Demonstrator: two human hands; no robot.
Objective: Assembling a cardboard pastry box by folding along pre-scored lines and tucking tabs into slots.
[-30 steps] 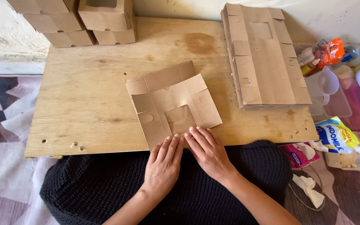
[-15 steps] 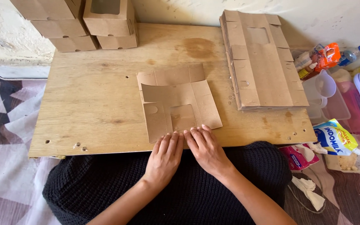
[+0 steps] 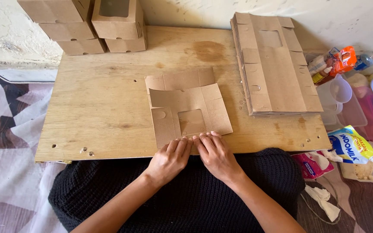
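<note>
A wooden board serving as the counter (image 3: 109, 108) is seen from above, laid across the lap of a person covered by a black knitted garment (image 3: 186, 194). Beneath and to the left, a cloth with a pale and brown geometric pattern (image 3: 9, 129) is spread out.

At the right of the counter, a stack of flat, unfolded cardboard box blanks (image 3: 277, 69) is laid, each with a cut-out window. At the far left corner, assembled brown cardboard boxes (image 3: 87, 23) are piled against the wall, one of them with a window in its top.

Near the middle of the counter, close to the near edge, a single flat cardboard blank (image 3: 186, 105) is placed, partly folded, with a square window opening toward its near side. Its near edge is pressed down by both hands.

The left hand (image 3: 169, 157) is held flat and fairly wide, palm down, its fingertips resting on the near edge of the blank; nothing is gripped by it. The right hand (image 3: 214, 153) is likewise spread flat, fingers laid side by side on the same edge, just beside the left hand and touching it.

Off the counter to the right, clear plastic containers (image 3: 342, 103), an orange packet (image 3: 344, 58) and a blue and white pouch (image 3: 350, 144) are gathered.
</note>
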